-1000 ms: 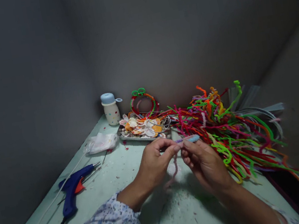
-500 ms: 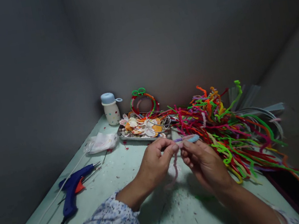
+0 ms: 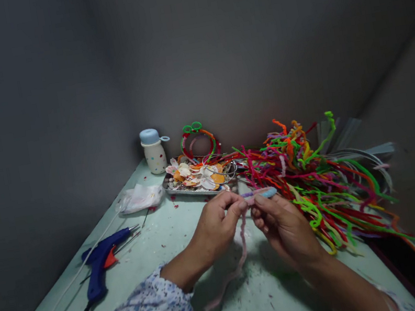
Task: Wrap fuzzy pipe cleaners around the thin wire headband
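the left hand (image 3: 215,227) and right hand (image 3: 286,232) were raised close together above the near middle of a pale green table (image 3: 157,233), with the fingers of both pressed together, pinching a fuzzy light blue pipe cleaner (image 3: 265,193) at about the same spot. a fuzzy pale pink pipe cleaner (image 3: 239,267) ran from the left hand's pinch down toward the near left. a large heap of multicoloured fuzzy pipe cleaners (image 3: 316,185) lay just right of the right hand. at the far side sat a steel tray (image 3: 182,192) of shells, a ring of twisted pipe cleaners (image 3: 197,141) and a white dotted jar with a blue lid (image 3: 154,154). on the left lay a blue hot glue gun (image 3: 98,264) and a white plastic bag (image 3: 139,199).
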`<state>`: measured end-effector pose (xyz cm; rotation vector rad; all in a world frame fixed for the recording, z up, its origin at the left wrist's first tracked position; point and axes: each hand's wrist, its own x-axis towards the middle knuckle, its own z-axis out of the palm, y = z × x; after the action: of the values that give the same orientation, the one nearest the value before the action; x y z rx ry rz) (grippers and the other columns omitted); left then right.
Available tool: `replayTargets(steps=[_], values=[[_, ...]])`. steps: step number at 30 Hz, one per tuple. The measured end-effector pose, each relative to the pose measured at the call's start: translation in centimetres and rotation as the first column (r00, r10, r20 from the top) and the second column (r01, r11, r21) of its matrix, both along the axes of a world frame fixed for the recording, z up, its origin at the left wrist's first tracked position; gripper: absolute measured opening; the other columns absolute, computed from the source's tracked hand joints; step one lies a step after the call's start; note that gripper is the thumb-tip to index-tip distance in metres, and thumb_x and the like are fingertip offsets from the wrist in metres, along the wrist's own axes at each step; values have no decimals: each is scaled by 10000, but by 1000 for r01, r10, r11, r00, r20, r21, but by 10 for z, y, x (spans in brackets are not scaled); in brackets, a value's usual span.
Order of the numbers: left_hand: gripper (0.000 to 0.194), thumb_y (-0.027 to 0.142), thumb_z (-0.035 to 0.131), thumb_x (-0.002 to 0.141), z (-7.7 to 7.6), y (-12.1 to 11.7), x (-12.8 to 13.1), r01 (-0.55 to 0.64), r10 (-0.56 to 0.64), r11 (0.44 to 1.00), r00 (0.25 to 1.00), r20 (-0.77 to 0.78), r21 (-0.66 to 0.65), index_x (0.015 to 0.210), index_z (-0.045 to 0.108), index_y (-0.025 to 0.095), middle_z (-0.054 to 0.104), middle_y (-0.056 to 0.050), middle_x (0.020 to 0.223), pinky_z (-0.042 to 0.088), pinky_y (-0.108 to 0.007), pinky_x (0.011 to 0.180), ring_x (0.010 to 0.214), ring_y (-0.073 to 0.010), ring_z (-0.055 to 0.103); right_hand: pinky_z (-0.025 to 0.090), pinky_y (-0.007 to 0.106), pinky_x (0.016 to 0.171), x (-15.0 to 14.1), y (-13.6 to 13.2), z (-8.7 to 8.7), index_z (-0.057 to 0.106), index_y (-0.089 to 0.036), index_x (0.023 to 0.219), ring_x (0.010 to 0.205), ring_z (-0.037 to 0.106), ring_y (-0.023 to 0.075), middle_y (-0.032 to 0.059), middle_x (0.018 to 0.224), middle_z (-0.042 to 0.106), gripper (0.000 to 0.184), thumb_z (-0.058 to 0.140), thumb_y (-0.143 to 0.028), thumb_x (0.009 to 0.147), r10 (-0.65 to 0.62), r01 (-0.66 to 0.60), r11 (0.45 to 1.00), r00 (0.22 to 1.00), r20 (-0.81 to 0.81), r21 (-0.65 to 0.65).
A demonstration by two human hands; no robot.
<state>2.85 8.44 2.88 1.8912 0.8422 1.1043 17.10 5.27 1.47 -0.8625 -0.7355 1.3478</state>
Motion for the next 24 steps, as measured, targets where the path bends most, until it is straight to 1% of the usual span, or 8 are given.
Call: replayTargets(steps=[4, 7, 10, 13, 17, 21, 24], values=[[167, 242, 474, 900, 2, 0, -3, 85, -84, 996, 996, 35, -20, 896, 626, 172, 632, -38, 834, 480, -295, 740, 800, -155, 574, 355, 175, 450, 1, 0, 2, 639, -162, 718, 488, 458, 62, -26, 586, 574, 198, 751, -326, 705, -13, 13, 1000, 1000, -15, -13], [141, 182, 502, 874, 3, 0, -4, 123, -123, 992, 992, 27, -5, 955, 617, 183, 634, -41, 895, 476, -306, 793, 858, -164, 583, 346, 174, 439, 1, 0, 3, 622, -156, 676, 480, 459, 60, -23, 575, 574, 223, 761, -330, 690, -27, 26, 999, 999, -35, -32], [149, 112, 507, 843, 3, 0, -3, 65, -64, 994, 998, -13, 87, 925, 609, 183, 612, -29, 865, 466, -295, 778, 831, -155, 571, 344, 170, 433, 0, 0, 3, 618, -158, 680, 477, 463, 58, -26, 572, 572, 222, 763, -326, 690, -19, 18, 999, 998, -52, -35], [125, 76, 533, 816, 0, 1, -2, -1, 8, 982, 999, -33, 187, 856, 602, 172, 583, -12, 823, 454, -270, 739, 794, -139, 555, 348, 156, 432, -1, -1, 3, 627, -153, 697, 478, 465, 53, -27, 572, 571, 214, 762, -318, 695, 0, -3, 999, 998, -69, -41], [69, 106, 607, 802, -3, 3, -1, -62, 67, 956, 998, -7, 286, 835, 617, 167, 590, -10, 805, 449, -253, 716, 789, -134, 558, 347, 140, 426, -2, 0, 4, 618, -146, 675, 481, 469, 47, -22, 575, 573, 221, 760, -312, 702, 17, -22, 998, 996, -89, -53], [62, 133, 625, 805, -6, 3, 0, -105, 100, 924, 994, 32, 367, 854, 639, 168, 615, -26, 807, 456, -270, 720, 801, -149, 566, 351, 134, 424, -2, 0, 4, 609, -147, 659, 483, 474, 47, -17, 575, 578, 226, 754, -312, 712, 19, -24, 998, 995, -102, -53], [66, 150, 634, 807, -8, 4, 0, -121, 107, 908, 993, 58, 401, 870, 646, 164, 623, -32, 805, 459, -273, 711, 805, -155, 565, 350, 129, 419, -2, 0, 3, 601, -148, 646, 480, 473, 45, -17, 573, 577, 228, 756, -303, 710, 22, -30, 998, 992, -123, -59]])
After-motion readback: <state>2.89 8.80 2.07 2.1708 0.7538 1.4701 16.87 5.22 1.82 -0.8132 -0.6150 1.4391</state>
